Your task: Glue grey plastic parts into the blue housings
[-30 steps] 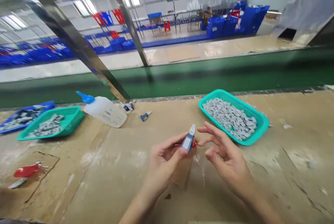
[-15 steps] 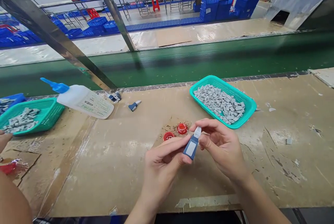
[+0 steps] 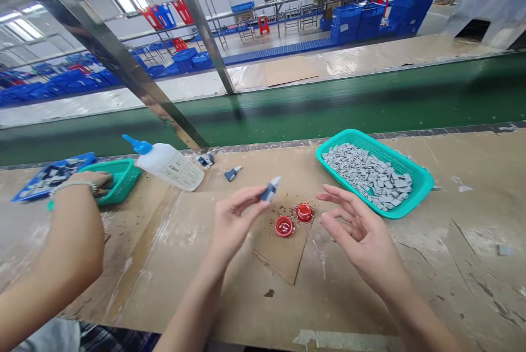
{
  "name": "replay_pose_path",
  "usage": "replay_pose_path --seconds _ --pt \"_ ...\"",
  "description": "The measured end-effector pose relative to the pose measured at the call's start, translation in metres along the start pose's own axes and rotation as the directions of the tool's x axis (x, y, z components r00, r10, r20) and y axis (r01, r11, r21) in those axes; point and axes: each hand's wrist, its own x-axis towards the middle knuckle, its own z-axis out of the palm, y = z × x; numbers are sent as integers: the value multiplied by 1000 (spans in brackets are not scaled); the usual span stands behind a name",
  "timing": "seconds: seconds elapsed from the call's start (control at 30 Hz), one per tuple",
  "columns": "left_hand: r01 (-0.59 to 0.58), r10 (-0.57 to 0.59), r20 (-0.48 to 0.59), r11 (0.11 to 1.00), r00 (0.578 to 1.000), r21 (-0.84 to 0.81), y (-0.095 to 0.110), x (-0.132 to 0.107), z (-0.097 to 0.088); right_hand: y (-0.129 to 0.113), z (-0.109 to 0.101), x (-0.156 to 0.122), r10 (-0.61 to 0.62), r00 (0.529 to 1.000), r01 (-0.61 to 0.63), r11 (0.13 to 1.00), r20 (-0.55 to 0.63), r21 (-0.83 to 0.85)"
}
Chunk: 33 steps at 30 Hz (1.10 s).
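Between its thumb and fingers, my left hand (image 3: 238,218) grips a small dark blue and light grey plastic piece (image 3: 270,190), its grey tip pointing up and right. My right hand (image 3: 357,226) is off the piece, fingers apart and holding nothing. Two small red cups (image 3: 284,226) with shiny liquid sit between my hands on a scrap of cardboard (image 3: 283,259). A green basket (image 3: 425,179) full of small grey plastic parts (image 3: 370,174) stands beyond my right hand. A similar blue and grey piece (image 3: 233,173) lies farther back on the table.
A white squeeze bottle (image 3: 175,168) with a blue nozzle leans at the left. A co-worker's arm (image 3: 69,248) reaches into another green basket (image 3: 131,177), near a blue tray (image 3: 24,193) of parts. A green belt (image 3: 287,108) and metal post (image 3: 123,67) lie behind.
My right hand has let go of the blue and grey piece and moved right. My left hand has carried it left. The view has turned left, and the co-worker's arm now reaches into the basket.
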Motion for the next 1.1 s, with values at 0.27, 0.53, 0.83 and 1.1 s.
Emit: replay_pose_path --seconds 0.27,0.53,0.83,1.1 --pt "12 166 -218 768 962 641 -61 73 -74 3 -2 -2 18 1000 -17 999 11 -40" --pt "100 23 -140 589 990 802 -63 125 -87 8 0 -1 28 999 -27 997 15 -66" --pt "241 37 -319 573 947 783 -53 148 -87 7 0 1 34 999 -33 995 12 -95" --pt "62 -52 -39 940 998 336 -15 95 -55 6 2 -1 36 999 -36 996 0 -86"
